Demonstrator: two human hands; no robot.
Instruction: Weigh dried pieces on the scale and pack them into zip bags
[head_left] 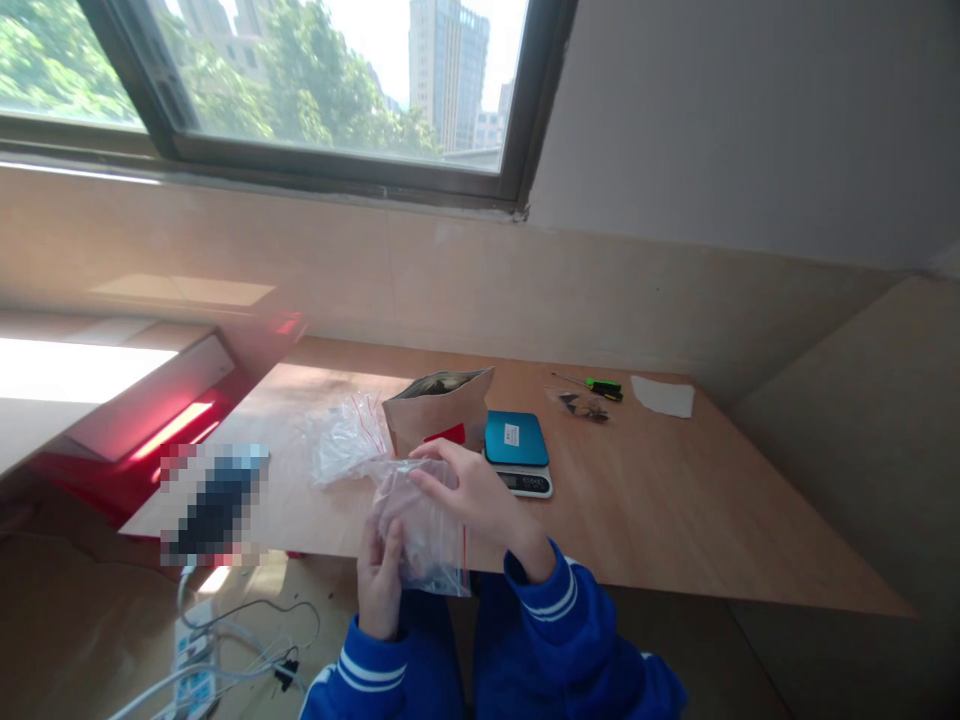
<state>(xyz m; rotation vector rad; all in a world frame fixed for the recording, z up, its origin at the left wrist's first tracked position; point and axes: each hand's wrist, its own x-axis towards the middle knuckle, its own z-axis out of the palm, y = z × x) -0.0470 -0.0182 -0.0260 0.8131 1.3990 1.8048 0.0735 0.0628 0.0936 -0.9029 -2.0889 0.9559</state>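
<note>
Clear zip bag (424,530) held up over front edge of bench (675,520), both hands on it. Left hand (379,585) curled, pinching bag's lower side; right hand (457,490) half closed over top edge. Bag feels light, soft, slippery to me; I'd grip at seal edge. Dark bits (433,578) low in bag, can't identify through glare. Second bag (346,440), kraft pouch (439,415), scale (517,455) behind. Blurred item (214,505) unreadable.

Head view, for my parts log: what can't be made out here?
Head view:
Contents of the clear zip bag: covered by the left hand and right hand, plus glare.
Contents of the kraft pouch: mostly hidden by its walls.
Pixelated block: blurred out.
Digital scale display: too small to read.
Dark bits near the screwdriver: too small to identify.
</note>
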